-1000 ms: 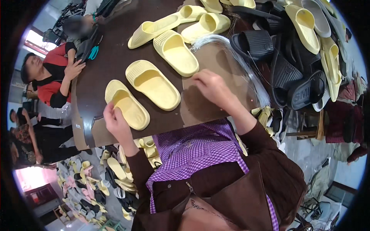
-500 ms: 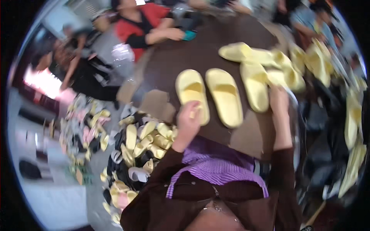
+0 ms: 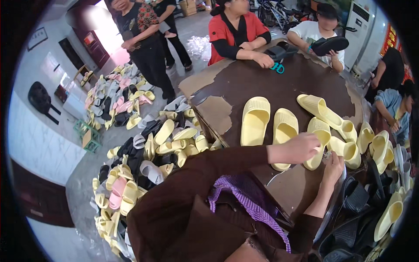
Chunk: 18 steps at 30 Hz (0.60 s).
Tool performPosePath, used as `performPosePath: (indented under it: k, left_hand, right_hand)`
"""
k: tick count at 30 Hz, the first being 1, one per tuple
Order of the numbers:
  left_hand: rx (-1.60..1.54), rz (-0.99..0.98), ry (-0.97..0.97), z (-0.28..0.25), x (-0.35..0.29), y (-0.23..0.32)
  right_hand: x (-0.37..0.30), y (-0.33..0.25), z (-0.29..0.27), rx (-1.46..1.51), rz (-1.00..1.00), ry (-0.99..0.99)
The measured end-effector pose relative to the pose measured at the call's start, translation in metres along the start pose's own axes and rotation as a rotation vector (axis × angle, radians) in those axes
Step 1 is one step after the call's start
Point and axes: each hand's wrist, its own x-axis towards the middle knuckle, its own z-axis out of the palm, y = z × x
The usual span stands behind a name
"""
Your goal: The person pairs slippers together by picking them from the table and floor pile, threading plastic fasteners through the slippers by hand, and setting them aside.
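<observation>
My left hand [image 3: 297,149] reaches across the table above two yellow slippers, its fingers curled into a pinch; whatever it holds is too small to make out. Just right of it, my right hand [image 3: 333,170] has its fingertips pressed together by a small whitish bit that I cannot identify. A yellow slipper [image 3: 318,127] lies behind and partly under the left fingers. To its left are another slipper [image 3: 286,124], partly covered by my left hand, and a fully visible slipper [image 3: 255,121]. One more yellow slipper [image 3: 351,153] is beside my right fingertips.
The brown tabletop [image 3: 248,87] has torn cardboard edges. Several yellow slippers line its right side, with black slippers [image 3: 355,192] below. A slipper heap [image 3: 166,144] covers the floor at left. Across the table, a person in red [image 3: 235,35] has teal scissors [image 3: 277,67]; another holds a black slipper [image 3: 330,45].
My left hand has left the leftmost slipper and moved right, close to my right hand. My view has turned, so the table's far side and the people there show more fully.
</observation>
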Motion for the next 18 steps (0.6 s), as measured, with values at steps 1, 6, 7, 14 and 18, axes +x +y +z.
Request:
performPosePath:
  k: [1,6,7,14,18]
  left_hand:
    - [0.08,0.112,-0.043,0.014,0.012,-0.003]
    - [0.148,0.07,-0.104,0.07,0.048,-0.009]
    - [0.17,0.044,-0.122,0.078,0.051,-0.01]
    - [0.169,-0.002,-0.155,0.102,0.058,-0.021]
    - [0.131,-0.037,-0.165,0.109,0.054,-0.021]
  right_hand:
    - [0.001,-0.001,-0.001,0.014,0.0,0.002]
    - [-0.002,-0.001,-0.005,0.063,0.022,-0.024]
    - [-0.003,0.0,-0.004,0.065,0.016,-0.022]
    - [-0.004,0.01,0.003,0.099,0.032,-0.029]
    - [-0.003,0.004,-0.001,0.117,0.003,0.021]
